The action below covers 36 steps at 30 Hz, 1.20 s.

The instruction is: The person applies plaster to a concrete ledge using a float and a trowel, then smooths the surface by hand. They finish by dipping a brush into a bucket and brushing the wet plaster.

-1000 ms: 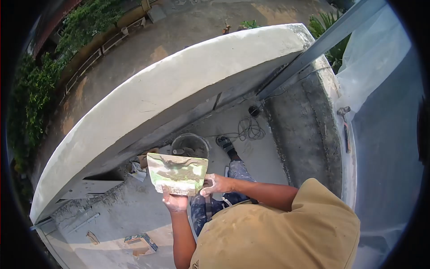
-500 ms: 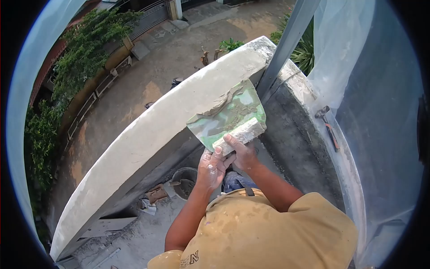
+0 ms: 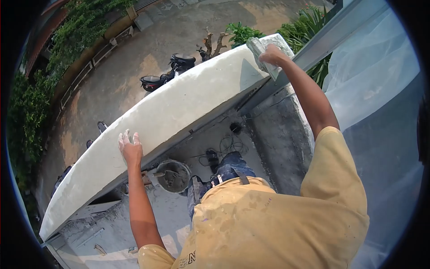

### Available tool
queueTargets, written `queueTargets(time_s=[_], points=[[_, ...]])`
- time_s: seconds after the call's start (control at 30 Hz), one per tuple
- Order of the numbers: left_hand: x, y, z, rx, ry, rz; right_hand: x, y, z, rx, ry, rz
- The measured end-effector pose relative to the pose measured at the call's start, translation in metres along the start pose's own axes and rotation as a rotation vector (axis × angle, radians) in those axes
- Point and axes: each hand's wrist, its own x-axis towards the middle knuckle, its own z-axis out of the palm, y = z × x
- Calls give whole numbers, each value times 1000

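In the head view my right hand [image 3: 272, 55] grips a wide, plaster-smeared plastering trowel [image 3: 259, 50]. It holds the trowel against the top of the curved white wall [image 3: 179, 110], near the wall's far right end. My fingers partly hide its handle. Farther left, my left hand [image 3: 130, 143] is on or just above the same wall top, fingers spread and dusted white, with nothing in it. A bucket of grey mortar [image 3: 173, 176] stands on the floor below, with a tool stuck in the mix.
A metal post [image 3: 327, 38] rises beside the wall's right end, with translucent plastic sheeting [image 3: 374, 67] behind it. A coil of wire [image 3: 233, 143] and a small dark pot [image 3: 235, 128] are on the floor. Motorbikes [image 3: 168, 74] stand beyond the wall, down on the ground.
My hands have moved apart from where both held the trowel before my chest. The right has carried it up to the wall's far end; the left has gone left to the wall top.
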Motion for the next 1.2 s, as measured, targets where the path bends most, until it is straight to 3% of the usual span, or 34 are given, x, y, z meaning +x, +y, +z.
queueTargets(time_s=[0.1,0.2,0.33,0.37,0.57,0.67,0.7,0.8,0.9,1.0,1.1,1.2], points=[[-1,-19,10,217,-56,-54,17,-10,22,-194,-18,-34],[-7,-14,13,254,-78,-73,12,-30,45,-209,24,-79],[-6,-25,25,272,-50,-44,-6,-62,45,-187,-82,-163],[-7,-26,25,266,-48,-37,0,-60,36,-105,-164,-98],[-8,-19,15,247,-74,-46,56,14,17,-249,-42,41],[-6,-20,19,260,-71,-39,38,1,33,-286,12,-17],[-10,-21,20,267,-76,-32,28,-16,31,-257,-106,2],[-11,-22,20,314,-81,-1,10,-43,39,-163,-135,-129],[-11,-27,20,322,-117,21,29,-24,23,-202,-77,-122],[-10,-26,19,300,-150,-11,39,1,11,-200,-62,20],[-9,-29,23,332,-181,-23,36,4,30,-306,11,-15],[-7,-30,21,303,-225,-35,24,-11,41,-346,-7,-183]])
